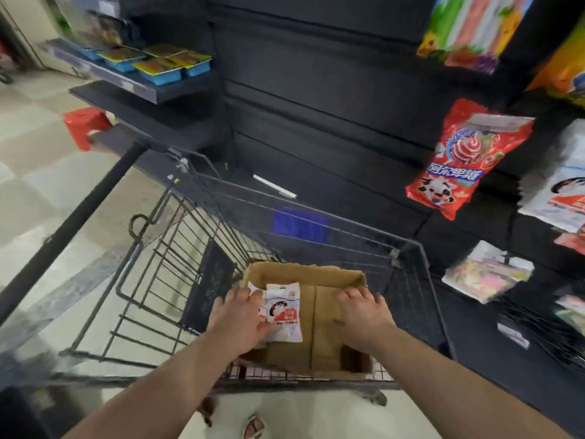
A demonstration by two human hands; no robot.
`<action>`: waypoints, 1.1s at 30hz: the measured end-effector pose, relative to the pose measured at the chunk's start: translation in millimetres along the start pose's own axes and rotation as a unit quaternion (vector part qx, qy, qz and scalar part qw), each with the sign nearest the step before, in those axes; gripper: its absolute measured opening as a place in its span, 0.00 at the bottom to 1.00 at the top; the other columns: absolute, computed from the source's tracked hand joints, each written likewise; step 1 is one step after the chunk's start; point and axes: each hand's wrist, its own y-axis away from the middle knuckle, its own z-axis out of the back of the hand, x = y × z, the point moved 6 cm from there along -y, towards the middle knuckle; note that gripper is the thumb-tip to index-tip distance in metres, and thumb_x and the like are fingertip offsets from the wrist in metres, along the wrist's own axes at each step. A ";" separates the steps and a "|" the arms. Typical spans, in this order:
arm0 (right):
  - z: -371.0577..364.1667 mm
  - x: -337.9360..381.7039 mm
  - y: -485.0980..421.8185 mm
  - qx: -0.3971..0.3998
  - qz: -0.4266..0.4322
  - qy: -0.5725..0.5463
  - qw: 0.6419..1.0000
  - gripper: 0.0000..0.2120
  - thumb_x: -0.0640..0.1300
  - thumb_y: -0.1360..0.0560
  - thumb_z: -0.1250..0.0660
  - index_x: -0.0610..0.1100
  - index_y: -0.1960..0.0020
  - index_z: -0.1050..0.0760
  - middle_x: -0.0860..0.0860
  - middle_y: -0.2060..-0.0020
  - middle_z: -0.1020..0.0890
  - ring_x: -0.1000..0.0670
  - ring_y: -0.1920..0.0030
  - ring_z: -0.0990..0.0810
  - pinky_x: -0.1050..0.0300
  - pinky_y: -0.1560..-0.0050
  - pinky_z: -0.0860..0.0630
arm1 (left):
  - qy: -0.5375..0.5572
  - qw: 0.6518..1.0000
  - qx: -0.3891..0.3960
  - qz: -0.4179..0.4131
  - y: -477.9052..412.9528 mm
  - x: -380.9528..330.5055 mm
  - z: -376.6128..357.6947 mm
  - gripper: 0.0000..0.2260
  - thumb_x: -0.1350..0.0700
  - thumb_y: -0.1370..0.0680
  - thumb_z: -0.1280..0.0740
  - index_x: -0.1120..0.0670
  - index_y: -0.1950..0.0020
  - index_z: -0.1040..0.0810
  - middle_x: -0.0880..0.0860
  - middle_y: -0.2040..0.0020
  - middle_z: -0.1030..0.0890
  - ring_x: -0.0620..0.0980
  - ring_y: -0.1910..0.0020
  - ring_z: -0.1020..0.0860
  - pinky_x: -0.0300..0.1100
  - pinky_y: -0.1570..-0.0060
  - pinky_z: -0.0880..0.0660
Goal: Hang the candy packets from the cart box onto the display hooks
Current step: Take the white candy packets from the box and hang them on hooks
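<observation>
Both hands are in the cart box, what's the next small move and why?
Probably lift the white candy packet clear of the box with the left hand, which already lies on it; the matching white packets hang at the right.

A wire shopping cart point(332, 223) is standing on a pale tiled floor point(38, 172), pushed up against a dark display wall point(316, 99). An open cardboard box point(319, 327) is sitting in the cart's basket, with a white candy packet point(283, 312) lying inside against its left part. Up to the left, a dark shelf point(139, 90) is carrying a row of blue trays point(164, 69) with yellow-edged tops. A red stool point(84, 125) is standing on the floor beneath that shelf's corner.
</observation>
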 end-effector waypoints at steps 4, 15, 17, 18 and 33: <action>-8.8 22.1 -18.4 0.031 -0.013 0.007 0.999 0.28 0.54 0.22 0.41 0.48 0.25 0.43 0.47 0.25 0.40 0.43 0.24 0.47 0.40 0.26 0.50 | -0.002 1.000 0.013 -0.004 -20.2 24.5 -6.3 0.34 0.35 0.24 0.40 0.50 0.24 0.43 0.54 0.26 0.36 0.56 0.27 0.38 0.54 0.30 0.38; -31.2 32.6 -81.2 0.097 0.000 0.024 0.995 0.29 0.53 0.23 0.40 0.48 0.25 0.44 0.47 0.26 0.40 0.42 0.25 0.45 0.40 0.27 0.47 | 0.021 0.997 0.079 -0.003 -67.3 38.6 -44.2 0.34 0.36 0.25 0.39 0.50 0.24 0.44 0.54 0.26 0.38 0.55 0.27 0.39 0.54 0.30 0.37; -37.3 34.8 -99.3 0.107 0.008 0.015 0.994 0.29 0.53 0.23 0.39 0.49 0.25 0.43 0.47 0.26 0.39 0.42 0.25 0.45 0.41 0.27 0.47 | 0.035 0.996 0.076 0.010 -75.9 43.1 -48.3 0.32 0.38 0.24 0.38 0.49 0.25 0.43 0.53 0.27 0.35 0.55 0.28 0.37 0.53 0.30 0.37; -40.3 35.5 -108.8 0.114 0.013 0.011 0.993 0.29 0.53 0.23 0.39 0.49 0.25 0.43 0.47 0.26 0.39 0.42 0.25 0.46 0.41 0.27 0.47 | 0.045 0.996 0.076 0.018 -80.1 45.1 -50.5 0.32 0.38 0.25 0.38 0.49 0.25 0.42 0.53 0.28 0.35 0.54 0.28 0.37 0.52 0.31 0.36; -130.9 18.3 -239.8 0.215 0.024 -0.022 0.976 0.29 0.52 0.22 0.39 0.49 0.25 0.44 0.47 0.27 0.38 0.43 0.28 0.38 0.46 0.31 0.38 | 0.177 0.962 0.171 0.118 -162.1 47.2 -148.5 0.34 0.38 0.26 0.34 0.48 0.26 0.44 0.53 0.27 0.36 0.54 0.30 0.33 0.54 0.33 0.32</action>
